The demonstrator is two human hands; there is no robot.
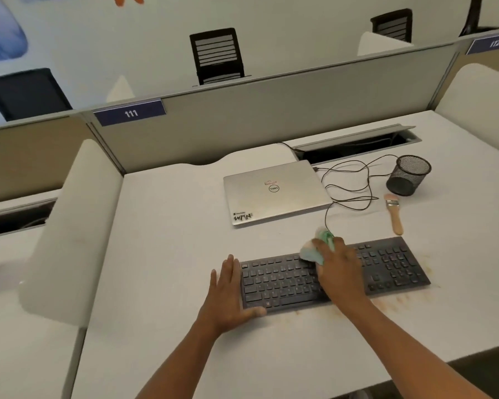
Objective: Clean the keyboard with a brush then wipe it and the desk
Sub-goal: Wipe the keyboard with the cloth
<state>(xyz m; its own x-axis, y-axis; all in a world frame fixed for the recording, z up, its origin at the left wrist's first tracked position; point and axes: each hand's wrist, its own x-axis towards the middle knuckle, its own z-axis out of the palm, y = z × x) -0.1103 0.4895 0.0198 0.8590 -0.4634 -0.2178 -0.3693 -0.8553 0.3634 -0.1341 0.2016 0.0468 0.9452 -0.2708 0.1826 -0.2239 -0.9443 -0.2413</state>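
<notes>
On white desk [170,254] | black flat keyboard [386,263], middle hidden by right hand [339,269] pressing crumpled pale green cloth [311,251] | left hand [228,295] flat, fingers straight, against left end | wooden-handled brush [394,213] beyond, lying loose | key legends illegible

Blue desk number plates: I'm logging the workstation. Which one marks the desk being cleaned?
The blue plate reading 111, on the left of this desk's partition; the plate reading 112 sits further right.

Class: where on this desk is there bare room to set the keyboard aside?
Bare desk lies left of the laptop and keyboard, up to the side panel. Crowded: the right side, with cable, mesh cup, brush and crumbs.
</notes>
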